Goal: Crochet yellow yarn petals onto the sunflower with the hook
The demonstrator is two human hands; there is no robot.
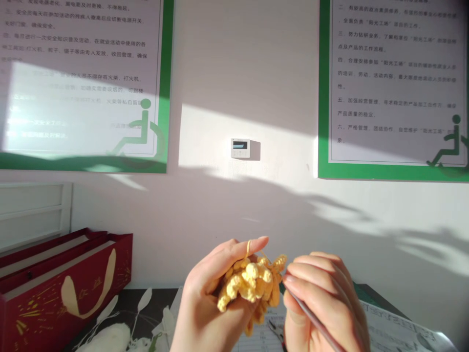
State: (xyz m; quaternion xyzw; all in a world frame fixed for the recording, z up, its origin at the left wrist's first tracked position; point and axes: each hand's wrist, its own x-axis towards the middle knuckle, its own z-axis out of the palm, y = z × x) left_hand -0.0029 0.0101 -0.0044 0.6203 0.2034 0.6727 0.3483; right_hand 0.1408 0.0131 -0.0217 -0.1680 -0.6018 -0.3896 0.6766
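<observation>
As L hand (200, 288) grips yellow knit piece (252, 281), yarn (248, 248) loops finger (261, 241), prob. for tension | R hand (326, 298) pinches rod (317, 321) | tip unclear

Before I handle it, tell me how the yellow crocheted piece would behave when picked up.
The yellow crocheted piece in the left hand is probably floppy: its lower end droops. It should be light, apparently being yarn. Its bumpy texture suggests it wouldn't slip readily.

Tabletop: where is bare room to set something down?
Barest: a narrow dark tabletop strip between a white leaf and the left hand, and the printed sheet right of the right hand. Crowded: beside the red bag, with white leaves; between the hands, with yellow crochet and pliers.
</observation>
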